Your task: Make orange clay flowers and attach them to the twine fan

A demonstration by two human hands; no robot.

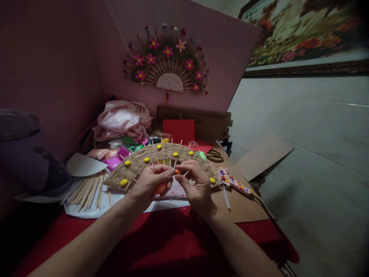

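Forearms [100, 231] were stretched over the near edge of the red desk [184, 227]. Between the closed fingertips of the left hand [151, 181] and right hand [200, 188], a small orange piece [177, 172] was pinched before the twine-covered arch [152, 154]. An orange lump [160, 187] was held beneath the left fingers. The piece, bright and rounded, was judged light, soft and easily dented, best gripped gently by its sides.

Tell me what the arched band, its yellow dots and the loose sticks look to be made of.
Arched band: matte twine, perhaps jute; rows of tan cord show.
Yellow dots: probably modelling clay, smooth and rounded, though plastic is possible.
Loose sticks: likely bare wood or bamboo, pale, straight and apparently unpainted.
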